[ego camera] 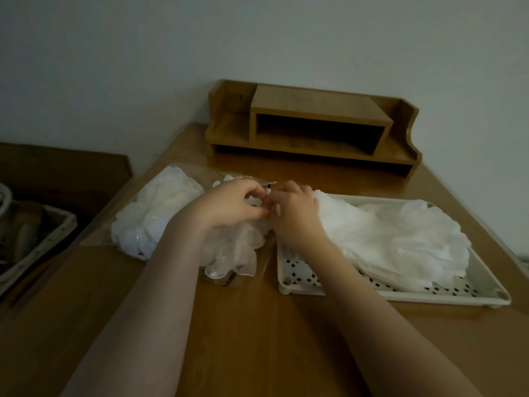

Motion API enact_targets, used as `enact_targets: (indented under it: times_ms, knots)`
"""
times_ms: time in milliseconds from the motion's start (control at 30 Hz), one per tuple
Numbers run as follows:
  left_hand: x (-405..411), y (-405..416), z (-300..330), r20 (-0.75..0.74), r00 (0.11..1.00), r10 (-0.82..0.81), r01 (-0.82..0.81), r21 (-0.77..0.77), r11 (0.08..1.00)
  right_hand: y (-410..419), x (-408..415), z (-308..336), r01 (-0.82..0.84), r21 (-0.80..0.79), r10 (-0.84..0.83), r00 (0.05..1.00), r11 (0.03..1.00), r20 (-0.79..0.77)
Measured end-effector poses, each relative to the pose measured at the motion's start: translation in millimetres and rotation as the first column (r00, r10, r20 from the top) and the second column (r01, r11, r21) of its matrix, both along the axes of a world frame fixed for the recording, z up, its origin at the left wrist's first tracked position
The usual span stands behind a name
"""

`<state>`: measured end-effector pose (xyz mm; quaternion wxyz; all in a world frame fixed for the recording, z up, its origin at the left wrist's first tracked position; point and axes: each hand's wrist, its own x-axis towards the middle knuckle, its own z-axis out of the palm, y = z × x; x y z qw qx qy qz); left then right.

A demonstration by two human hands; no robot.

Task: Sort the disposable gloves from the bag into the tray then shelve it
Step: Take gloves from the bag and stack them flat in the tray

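On the brown wooden tabletop [257, 325], left hand [229, 203] & right hand [294, 213] pinched one thin translucent glove [234, 247] w/ curled fingers, beside the clear plastic bag [160, 213]. Sorting seemed mid-way: a white glove pile [400, 236] lay in the beige perforated tray [429, 296]. Next prob. needs carrying this glove right into it.

The light is dim and even, with a grey-green cast on the wall [143, 53]. No lamp shows and no glare. Soft shadows lie under the forearms on the table [257, 339]. The gloves [400, 233] right of the fingers [257, 193] are the brightest area, their folds washed out. Left of the fingers the corner sinks into near-black. Detail is soft throughout, and straight edges bow toward the frame borders.
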<state>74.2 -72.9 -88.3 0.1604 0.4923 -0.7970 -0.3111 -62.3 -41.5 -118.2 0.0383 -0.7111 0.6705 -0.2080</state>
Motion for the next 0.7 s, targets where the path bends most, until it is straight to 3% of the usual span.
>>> enact_targets:
  times_ms: [100, 167, 233, 300, 367, 400, 533, 633, 700]
  knots:
    - [3.1, 1.7, 3.0, 0.053, 0.998, 0.025, -0.023, -0.024, 0.999, 2.1, -13.4, 15.8, -0.095, -0.049, 0.104, 0.966, 0.994, 0.235]
    - [1.5, 2.3, 1.7, 0.069, 0.997, 0.037, -0.033, -0.056, 0.998, 6.4, -21.1, 25.4, -0.118, -0.008, 0.109, 0.878, 0.993, 0.466]
    - [-2.4, 3.3, -1.3, 0.073, 0.996, 0.046, -0.042, -0.054, 0.998, 9.2, -29.2, 30.5, -0.099, 0.021, 0.057, 0.720, 0.995, 0.691]
    - [-6.5, 5.2, -3.6, 0.091, 0.994, 0.061, -0.056, -0.054, 0.997, 10.0, -37.7, 30.8, -0.089, 0.089, -0.034, 0.491, 0.992, 0.870]
    - [-8.2, 6.1, -4.2, 0.113, 0.991, 0.069, -0.062, -0.068, 0.996, 9.5, -43.3, 29.2, -0.062, 0.164, -0.133, 0.343, 0.985, 0.930]
    - [-8.7, 6.5, -4.2, 0.106, 0.992, 0.072, -0.064, -0.073, 0.995, 7.8, -46.0, 27.2, -0.029, 0.179, -0.155, 0.375, 0.983, 0.914]
    - [-8.9, 6.0, -3.6, 0.010, 0.994, 0.109, -0.108, -0.078, 0.991, 4.8, -45.9, 21.6, -0.005, 0.095, -0.051, 0.818, 0.995, 0.573]
    - [-7.6, 4.3, -4.3, -0.028, 0.988, 0.152, -0.154, -0.086, 0.984, 7.1, -44.3, 29.0, -0.091, -0.022, 0.093, 0.941, 0.996, 0.325]
    - [-6.6, 3.2, -5.4, -0.074, 0.985, 0.156, -0.161, -0.062, 0.985, 6.5, -44.3, 31.2, -0.156, -0.016, 0.156, 0.966, 0.988, 0.204]
